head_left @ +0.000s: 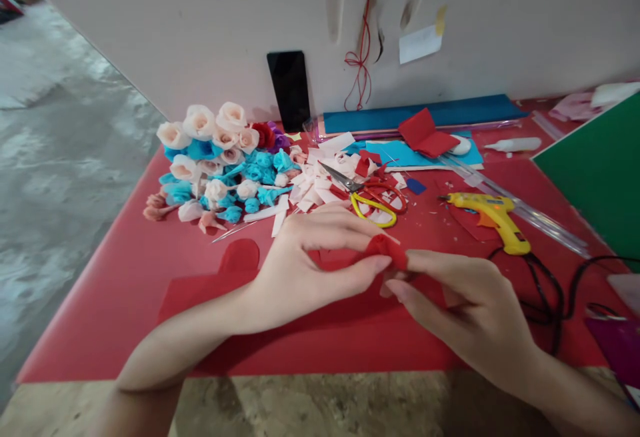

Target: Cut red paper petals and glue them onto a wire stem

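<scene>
Between my two hands is a small red paper flower (pixel 384 248), rolled and ruffled at its top. My left hand (pixel 310 270) pinches it from the left with thumb and fingers. From the right, my right hand (pixel 465 304) grips its lower side with thumb and forefinger; its other fingertips are partly hidden. Below and left of my hands lie a red paper sheet (pixel 195 290) and a rounded red paper petal (pixel 240 256). Just beyond the flower rest scissors (pixel 374 212) with red and yellow handles, among pale paper scraps (pixel 317 177).
Pale and blue paper flowers (pixel 205 170) are heaped at the back left. A phone (pixel 290 90) leans on the wall. On the right are a yellow glue gun (pixel 493 214) with a black cord, clear glue sticks (pixel 545 217), a white bottle (pixel 515 144) and a green board (pixel 600 170).
</scene>
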`<action>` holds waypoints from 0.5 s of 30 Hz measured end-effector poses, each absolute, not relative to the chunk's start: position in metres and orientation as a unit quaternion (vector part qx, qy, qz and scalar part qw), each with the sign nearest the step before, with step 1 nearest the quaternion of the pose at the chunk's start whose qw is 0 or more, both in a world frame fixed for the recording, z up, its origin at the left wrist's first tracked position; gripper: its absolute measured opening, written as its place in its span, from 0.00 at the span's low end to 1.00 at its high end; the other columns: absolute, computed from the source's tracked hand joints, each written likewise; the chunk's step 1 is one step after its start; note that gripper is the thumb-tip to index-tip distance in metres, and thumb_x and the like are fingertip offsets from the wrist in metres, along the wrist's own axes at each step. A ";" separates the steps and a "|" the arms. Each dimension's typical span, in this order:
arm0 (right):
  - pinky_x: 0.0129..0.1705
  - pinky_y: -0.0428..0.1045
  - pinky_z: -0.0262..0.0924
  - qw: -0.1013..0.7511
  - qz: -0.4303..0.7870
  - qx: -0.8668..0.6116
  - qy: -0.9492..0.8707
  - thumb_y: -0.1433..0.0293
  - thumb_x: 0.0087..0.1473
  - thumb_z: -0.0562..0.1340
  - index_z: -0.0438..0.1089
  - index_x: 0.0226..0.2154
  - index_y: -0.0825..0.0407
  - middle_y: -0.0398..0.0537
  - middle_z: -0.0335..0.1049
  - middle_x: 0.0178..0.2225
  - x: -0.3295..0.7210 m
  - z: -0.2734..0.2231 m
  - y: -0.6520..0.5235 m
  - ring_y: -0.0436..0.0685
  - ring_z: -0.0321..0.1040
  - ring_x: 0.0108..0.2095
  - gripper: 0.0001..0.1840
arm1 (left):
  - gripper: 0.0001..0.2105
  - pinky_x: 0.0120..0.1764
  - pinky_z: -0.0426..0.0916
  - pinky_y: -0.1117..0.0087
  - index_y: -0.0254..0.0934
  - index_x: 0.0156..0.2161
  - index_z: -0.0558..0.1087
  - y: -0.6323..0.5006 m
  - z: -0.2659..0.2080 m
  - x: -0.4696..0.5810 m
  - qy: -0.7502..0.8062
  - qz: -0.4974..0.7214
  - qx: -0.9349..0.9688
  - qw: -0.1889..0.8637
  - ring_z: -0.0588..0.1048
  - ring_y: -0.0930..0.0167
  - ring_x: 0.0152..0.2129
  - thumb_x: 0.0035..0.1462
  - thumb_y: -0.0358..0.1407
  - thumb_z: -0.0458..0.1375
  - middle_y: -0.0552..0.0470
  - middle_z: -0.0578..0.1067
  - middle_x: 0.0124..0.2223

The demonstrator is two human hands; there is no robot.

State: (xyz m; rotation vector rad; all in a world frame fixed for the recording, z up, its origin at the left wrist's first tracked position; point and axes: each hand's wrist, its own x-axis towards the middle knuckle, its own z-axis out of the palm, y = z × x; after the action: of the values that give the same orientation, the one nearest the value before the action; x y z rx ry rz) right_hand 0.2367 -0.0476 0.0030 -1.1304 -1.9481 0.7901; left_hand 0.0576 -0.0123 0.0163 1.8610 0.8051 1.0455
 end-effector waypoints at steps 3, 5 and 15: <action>0.21 0.42 0.58 0.363 0.327 -0.443 -0.752 0.74 0.53 0.58 0.67 0.22 0.52 0.40 0.68 0.18 0.235 0.006 -0.046 0.46 0.65 0.19 0.10 | 0.04 0.35 0.73 0.68 0.37 0.26 0.76 -0.012 0.016 0.058 0.326 0.416 0.737 0.422 0.75 0.72 0.29 0.49 0.28 0.60 0.51 0.78 0.33; 0.21 0.41 0.59 0.376 0.356 -0.439 -0.734 0.74 0.53 0.58 0.67 0.21 0.52 0.40 0.69 0.18 0.235 0.008 -0.046 0.45 0.65 0.18 0.11 | 0.04 0.39 0.72 0.67 0.37 0.29 0.77 -0.012 0.016 0.058 0.325 0.411 0.728 0.442 0.75 0.70 0.32 0.52 0.30 0.59 0.50 0.78 0.35; 0.19 0.40 0.58 0.402 0.453 -0.425 -0.673 0.72 0.55 0.57 0.68 0.21 0.51 0.40 0.70 0.18 0.241 0.010 -0.048 0.46 0.66 0.17 0.13 | 0.05 0.42 0.72 0.68 0.40 0.34 0.77 -0.008 -0.002 0.060 0.262 0.440 0.683 0.520 0.75 0.71 0.35 0.53 0.31 0.58 0.51 0.77 0.36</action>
State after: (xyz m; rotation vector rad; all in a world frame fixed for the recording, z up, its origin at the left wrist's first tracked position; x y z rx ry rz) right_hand 0.2405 -0.0480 0.0104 -1.0734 -1.7018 1.1454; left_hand 0.0595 -0.0083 -0.0021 1.6382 0.6286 1.0551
